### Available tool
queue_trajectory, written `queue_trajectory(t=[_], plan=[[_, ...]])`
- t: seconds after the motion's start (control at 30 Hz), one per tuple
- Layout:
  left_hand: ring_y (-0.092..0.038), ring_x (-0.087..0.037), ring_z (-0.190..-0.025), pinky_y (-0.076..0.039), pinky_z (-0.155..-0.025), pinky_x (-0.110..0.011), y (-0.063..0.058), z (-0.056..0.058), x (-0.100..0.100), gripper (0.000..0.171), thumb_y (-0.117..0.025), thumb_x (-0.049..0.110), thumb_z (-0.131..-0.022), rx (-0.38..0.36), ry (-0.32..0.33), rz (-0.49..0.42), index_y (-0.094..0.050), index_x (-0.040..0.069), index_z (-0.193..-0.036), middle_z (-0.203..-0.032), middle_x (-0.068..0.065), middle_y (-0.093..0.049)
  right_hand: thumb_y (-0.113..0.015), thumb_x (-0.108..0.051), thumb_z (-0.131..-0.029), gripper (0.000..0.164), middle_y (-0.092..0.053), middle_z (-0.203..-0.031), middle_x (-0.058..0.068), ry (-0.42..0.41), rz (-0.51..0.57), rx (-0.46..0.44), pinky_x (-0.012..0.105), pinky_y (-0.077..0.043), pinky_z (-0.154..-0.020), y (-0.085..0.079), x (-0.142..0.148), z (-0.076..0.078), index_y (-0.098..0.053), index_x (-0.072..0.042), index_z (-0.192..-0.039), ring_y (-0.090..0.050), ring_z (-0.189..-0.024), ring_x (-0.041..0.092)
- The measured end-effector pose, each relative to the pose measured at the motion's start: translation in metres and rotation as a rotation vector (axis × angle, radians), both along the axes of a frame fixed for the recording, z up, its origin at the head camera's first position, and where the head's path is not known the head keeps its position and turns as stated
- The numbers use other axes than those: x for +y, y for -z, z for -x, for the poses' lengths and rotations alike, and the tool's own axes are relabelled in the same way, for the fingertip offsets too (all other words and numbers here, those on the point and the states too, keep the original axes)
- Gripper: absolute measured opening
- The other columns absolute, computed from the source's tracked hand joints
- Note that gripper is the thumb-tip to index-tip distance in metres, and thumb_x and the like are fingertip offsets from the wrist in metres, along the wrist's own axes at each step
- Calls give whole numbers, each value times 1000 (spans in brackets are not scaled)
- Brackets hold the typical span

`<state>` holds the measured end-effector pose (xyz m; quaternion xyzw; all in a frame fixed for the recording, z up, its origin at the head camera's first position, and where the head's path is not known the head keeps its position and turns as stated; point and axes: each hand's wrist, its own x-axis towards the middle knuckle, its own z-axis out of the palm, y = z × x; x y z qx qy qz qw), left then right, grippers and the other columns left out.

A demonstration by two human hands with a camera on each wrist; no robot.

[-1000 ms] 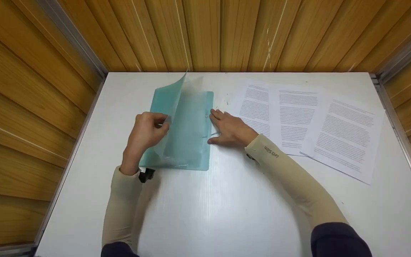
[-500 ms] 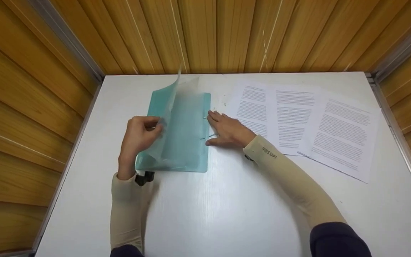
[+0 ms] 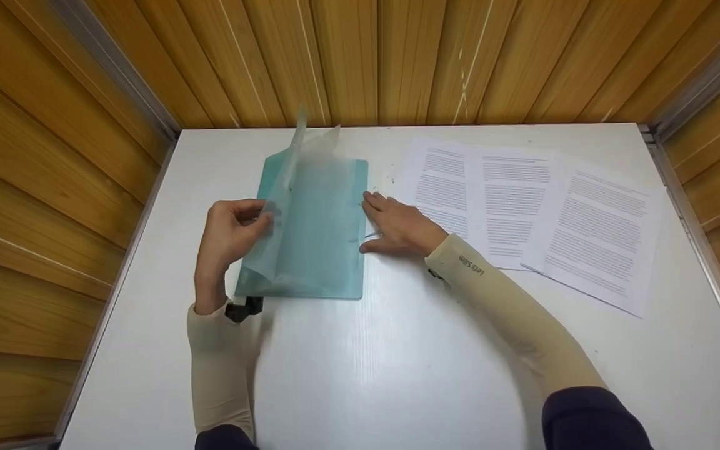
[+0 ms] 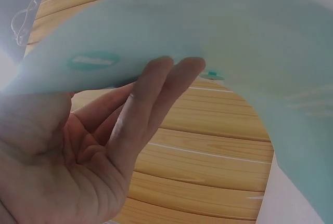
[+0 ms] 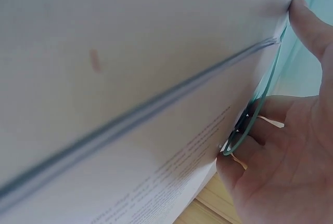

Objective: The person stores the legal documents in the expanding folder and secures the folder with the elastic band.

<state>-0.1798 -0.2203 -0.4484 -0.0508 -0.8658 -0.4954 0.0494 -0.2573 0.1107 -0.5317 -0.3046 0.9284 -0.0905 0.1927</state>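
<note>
A translucent teal plastic folder (image 3: pixel 329 250) lies on the white table, its flap (image 3: pixel 280 219) raised and bowed on the left. My left hand (image 3: pixel 225 234) pinches the edge of this flap; in the left wrist view the thumb is largely hidden by the plastic. Behind it stands another clear, thin leaf (image 3: pixel 329 140). On the folder's right edge rests my right hand (image 3: pixel 404 225), fingers and thumb spread apart. A green elastic cord (image 5: pixel 266 91) loops out from that edge, close by the right fingers in the right wrist view.
Several printed sheets (image 3: pixel 604 231) lie fanned out and overlapping on the right of the table (image 3: pixel 360 369), partly under the right wrist. Wooden-plank walls (image 3: pixel 410 62) rise behind the table and at both sides.
My left hand has moved left, drawing the folder's flap with it and widening the gap to the leaf behind. My right hand stays at the right edge.
</note>
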Motion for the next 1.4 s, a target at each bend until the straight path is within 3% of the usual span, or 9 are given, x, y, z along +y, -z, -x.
queue_trajectory(t=[0.1, 0.23, 0.33, 0.47, 0.63, 0.9, 1.1, 1.4], plan=[[-78, -30, -92, -59, -73, -21, -1, -1, -3, 25, -71, 7, -97, -16, -12, -20, -80, -2, -118, -112, -20, -79, -62, -72, -96, 113, -4, -181, 7, 3, -12, -2, 47, -20, -132, -1, 0, 1, -10, -8, -172, -11, -167, 29], [-76, -31, -94, -64, -83, -40, -2, -1, -5, 27, -72, 11, -97, -54, -23, -53, -80, 0, -122, -115, -19, -79, -62, -73, -96, 113, -3, -181, 7, -1, -28, -6, 47, -20, -132, -1, -1, 2, -9, -9, -172, -10, -167, 29], [-76, -31, -94, -64, -85, -45, -1, -1, -8, 28, -71, 11, -98, -63, -31, -80, -80, 1, -123, -117, -19, -78, -61, -73, -96, 113, -3, -181, 7, -5, -30, -6, 48, -21, -132, 1, -1, 2, -9, -9, -172, -10, -167, 29], [-76, -29, -93, -64, -83, -40, 0, 0, -13, 27, -71, 11, -98, -61, -39, -98, -80, 2, -122, -117, -18, -79, -62, -73, -95, 113, -4, -181, 7, -10, -25, -4, 48, -21, -132, 1, -1, 3, -10, -9, -172, -10, -167, 29], [-77, -28, -92, -64, -83, -45, 2, 5, -14, 28, -71, 10, -97, -69, -36, -114, -80, 2, -122, -117, -18, -79, -63, -72, -95, 112, -4, -181, 7, -13, 7, -4, 48, -20, -132, 2, 0, 6, -12, -8, -172, -10, -167, 29], [-76, -18, -85, -62, -73, -25, 6, 7, -10, 24, -73, 7, -96, -53, -8, -144, -81, -2, -117, -109, -22, -79, -66, -70, -94, 113, -6, -181, 8, 0, 75, -21, 47, -18, -133, 5, 4, 5, -14, -6, -171, -9, -167, 29], [-75, -13, -78, -61, -71, -23, 8, 6, -9, 23, -72, 7, -96, -30, 8, -140, -82, -2, -115, -104, -23, -79, -66, -68, -95, 112, -7, -181, 8, 5, 92, -14, 46, -17, -133, 3, 4, 2, -14, -5, -171, -8, -167, 29], [-75, -12, -79, -60, -71, -22, 6, 5, -3, 26, -71, 7, -96, -54, 9, -120, -80, -4, -117, -107, -23, -79, -68, -67, -95, 112, -6, -181, 10, 5, 107, -5, 46, -14, -133, -8, 8, -1, -14, -4, -171, -6, -167, 30]])
